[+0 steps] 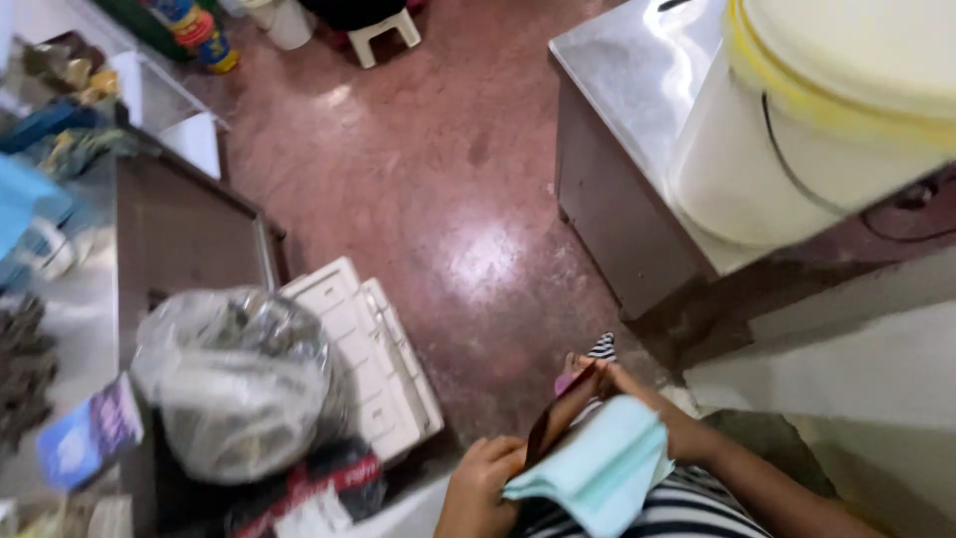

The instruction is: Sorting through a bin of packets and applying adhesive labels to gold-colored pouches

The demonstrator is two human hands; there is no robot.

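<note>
The floor [438, 189] was a reddish-brown polished surface, worn in patches, with a bright glare of light near its middle. To the right stood a steel-topped tabletop [627, 90] on a dark base, carrying a large white bucket [787, 149] with a yellowish lid and a thin wire handle. Beside and below it ran a pale ledge [856, 369].

On the left, a second tabletop [179, 239] with a dark top held clutter: a clear plastic bag [234, 379] stuffed with scraps, a small blue-and-purple packet [90, 433], and blurred items further back. A white plastic crate [373, 364] leaned at its foot on the floor. At the far end sat a white stool [383, 30].

At the bottom edge, the left hand [478, 488] was curled closed around the lower end of a dark, narrow strip-like object [558, 418], whose kind could not be told. The right hand [647, 408] gripped its upper end, fingers folded over it. A pale turquoise cloth [602, 463] lay draped between the two hands, over a striped garment [667, 513].
</note>
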